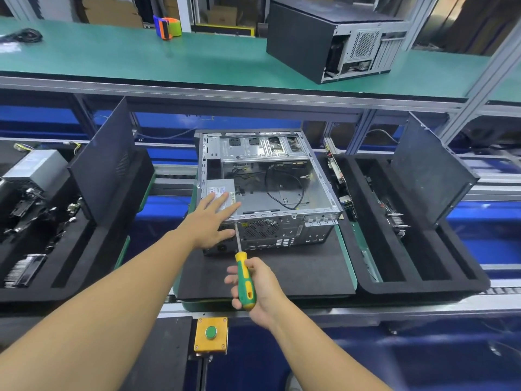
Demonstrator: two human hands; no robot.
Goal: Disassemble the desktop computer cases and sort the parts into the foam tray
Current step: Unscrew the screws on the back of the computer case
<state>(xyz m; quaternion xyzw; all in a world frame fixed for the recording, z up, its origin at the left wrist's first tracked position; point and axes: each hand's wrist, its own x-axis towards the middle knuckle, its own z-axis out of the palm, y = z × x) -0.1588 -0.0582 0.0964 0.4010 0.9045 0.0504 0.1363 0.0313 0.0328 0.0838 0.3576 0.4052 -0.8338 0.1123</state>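
An open silver desktop case (284,190) lies on a black mat (296,266) in the middle, rear panel facing me. A grey power supply (220,190) sits in its near left corner. My left hand (210,221) rests flat on the power supply with straight fingers, thumb down over the rear panel. My right hand (253,289) grips a green and yellow screwdriver (244,277); its shaft points up to the rear panel's top left edge. A black foam tray (417,277) lies to the right, holding a circuit board and a leaning black side panel (428,176).
Another foam tray (93,249) on the left holds a power supply (36,167), black parts and a leaning side panel. A second computer case (329,38) and a tape dispenser (167,27) stand on the green upper shelf. A yellow box with a green button (211,333) sits at the bench's front.
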